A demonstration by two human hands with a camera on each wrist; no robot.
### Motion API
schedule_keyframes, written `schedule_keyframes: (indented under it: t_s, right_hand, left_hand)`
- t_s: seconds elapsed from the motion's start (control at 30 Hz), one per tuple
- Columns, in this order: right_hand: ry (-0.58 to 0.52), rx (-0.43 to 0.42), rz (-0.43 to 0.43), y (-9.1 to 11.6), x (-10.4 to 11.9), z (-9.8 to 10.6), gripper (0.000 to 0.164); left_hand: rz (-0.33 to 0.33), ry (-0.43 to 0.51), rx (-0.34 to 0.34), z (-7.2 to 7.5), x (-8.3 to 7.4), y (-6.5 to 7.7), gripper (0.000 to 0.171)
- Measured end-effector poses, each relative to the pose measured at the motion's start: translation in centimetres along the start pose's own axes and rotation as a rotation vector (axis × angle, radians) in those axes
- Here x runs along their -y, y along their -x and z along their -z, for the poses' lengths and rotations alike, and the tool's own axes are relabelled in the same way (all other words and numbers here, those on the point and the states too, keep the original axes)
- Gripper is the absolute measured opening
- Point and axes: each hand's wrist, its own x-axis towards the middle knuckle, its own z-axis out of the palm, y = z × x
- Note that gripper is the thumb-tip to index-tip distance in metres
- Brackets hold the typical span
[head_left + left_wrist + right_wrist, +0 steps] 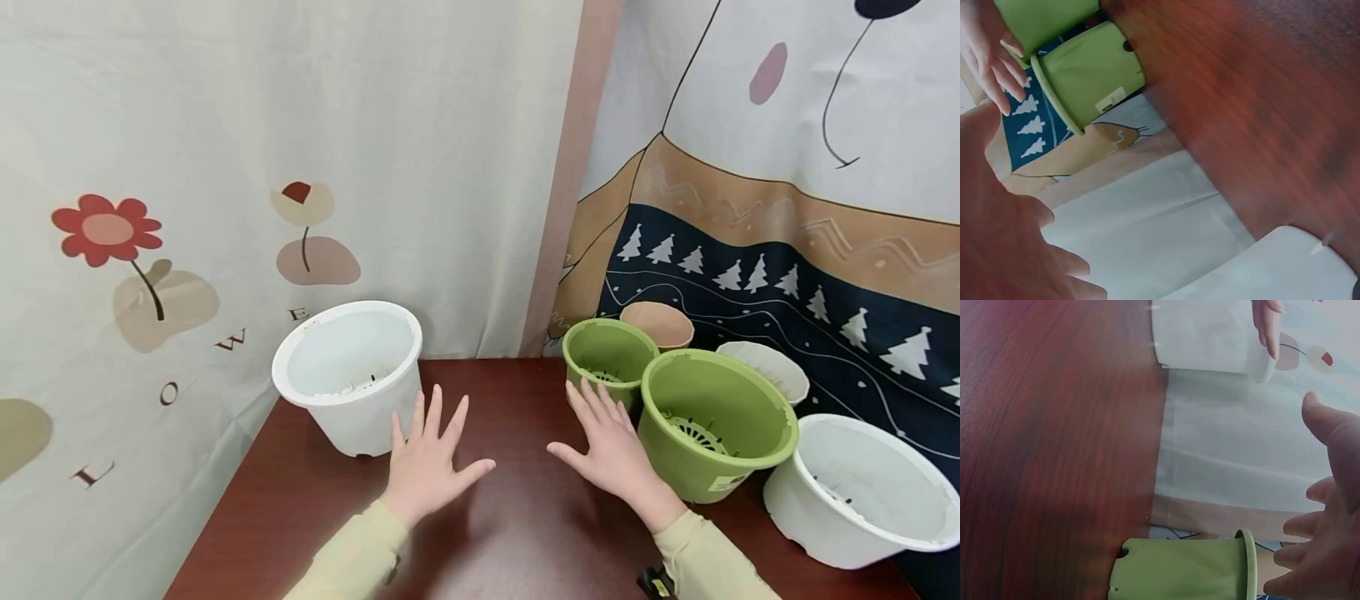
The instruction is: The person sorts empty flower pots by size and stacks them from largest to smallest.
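Observation:
Both hands are held out over the table with fingers spread, and neither holds anything. My left hand (427, 467) is beside a white plastic flowerpot (367, 417) at the table's left; its fingertips overlap the pot's side in the head view. My right hand (615, 454) is near two green flowerpots, its fingertips overlapping the smaller green pot (611, 350) at the back. The larger green pot (712, 417), with slotted holes in its bottom and a small label, stands just right of that hand. In the right wrist view the smaller green pot (1179, 569) appears below the fingers.
A second white flowerpot (862, 492) stands at the right edge of the dark red wooden table (517, 542). Behind the green pots are a pinkish pot (658, 323) and a small white pot (765, 367). Printed curtains (465, 167) hang along the back and right.

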Motion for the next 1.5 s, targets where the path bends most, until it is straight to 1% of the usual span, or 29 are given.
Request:
schedule_keyframes:
  t_s: [0.13, 0.27, 0.43, 0.63, 0.73, 0.8, 0.93, 1.1, 1.3, 1.4, 1.5]
  right_hand:
    - [-0.072, -0.037, -0.002, -0.3, 0.3, 0.2, 0.09]
    - [-0.118, -0.069, 0.004, -0.7, 0.6, 0.2, 0.088]
    - [-0.17, -0.104, 0.005, -1.0, 1.1, 0.1, 0.087]
    - [-0.227, -0.142, -0.01, -1.5, 1.8, -0.1, 0.086]
    - [-0.259, -0.15, -0.032, -1.7, 2.1, -0.3, 0.084]
    - [-0.284, -0.154, -0.05, -1.8, 2.3, -0.4, 0.083]
    - [-0.334, -0.165, -0.085, -2.0, 2.6, -0.9, 0.08]
    - [-0.384, -0.185, -0.104, -2.2, 2.9, -1.6, 0.076]
    - [-0.476, -0.205, -0.117, -2.5, 3.3, -2.2, 0.075]
    - [-0.534, -0.208, -0.125, -2.7, 3.6, -2.5, 0.073]
    - [-0.58, -0.211, -0.126, -3.1, 3.9, -2.8, 0.072]
  left_hand:
    - [-0.026, 0.034, -0.071, 0.7, 0.0, -0.1, 0.098]
    - [-0.049, 0.082, -0.156, 1.5, 0.2, -0.3, 0.098]
    - [-0.078, 0.135, -0.293, 2.3, 0.8, -0.6, 0.096]
    - [-0.109, 0.196, -0.484, 2.7, 2.0, -0.8, 0.094]
    - [-0.109, 0.227, -0.578, 2.8, 2.7, -0.7, 0.09]
    - [-0.096, 0.248, -0.621, 2.9, 3.1, -0.7, 0.086]
    - [-0.048, 0.259, -0.659, 3.2, 3.8, -0.4, 0.081]
    - [0.037, 0.254, -0.673, 3.8, 5.0, -0.1, 0.081]
    - [0.14, 0.287, -0.638, 4.6, 6.6, 0.0, 0.081]
    - [0.166, 0.303, -0.644, 5.0, 7.4, 0.0, 0.082]
    - [0.176, 0.315, -0.674, 5.4, 8.4, -0.1, 0.081]
